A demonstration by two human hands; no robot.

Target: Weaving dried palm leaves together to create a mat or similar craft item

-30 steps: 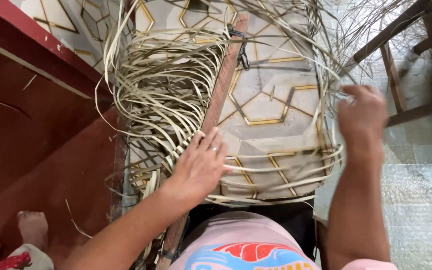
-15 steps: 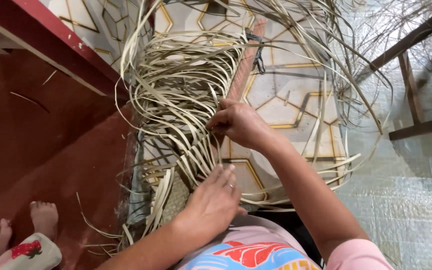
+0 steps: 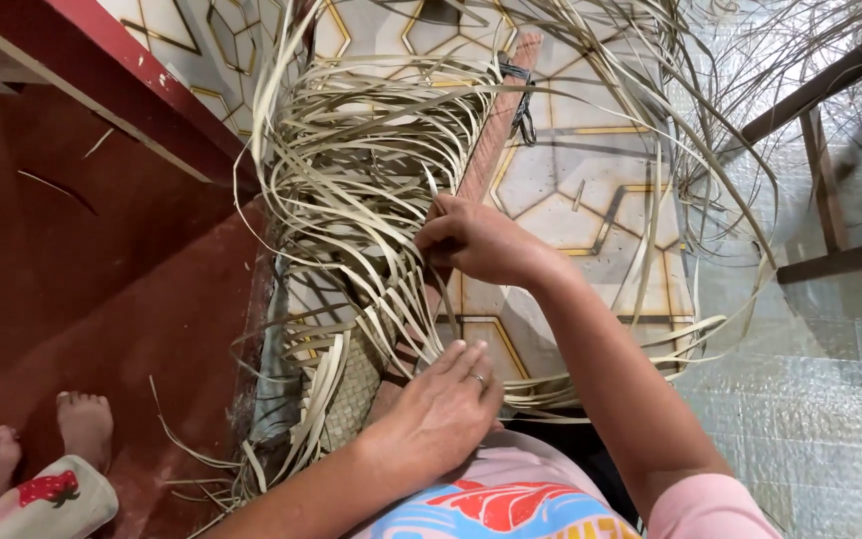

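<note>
The pale flat weaving strips are lying in a loose looping heap across a long wooden board over the patterned tiled floor, with a small woven patch showing at their near end; the right hand is pinching a few strips between curled fingers at the heap's right edge, while the left hand is lying flat, fingers spread and holding nothing, on the strips just before the person's pink shirt. A child's bare feet are standing on the red floor at lower left, well apart, and a dark wooden stool is sitting at right. Compared with half a second ago, both hands are staying almost where they were, the left having crept slightly forward.
</note>
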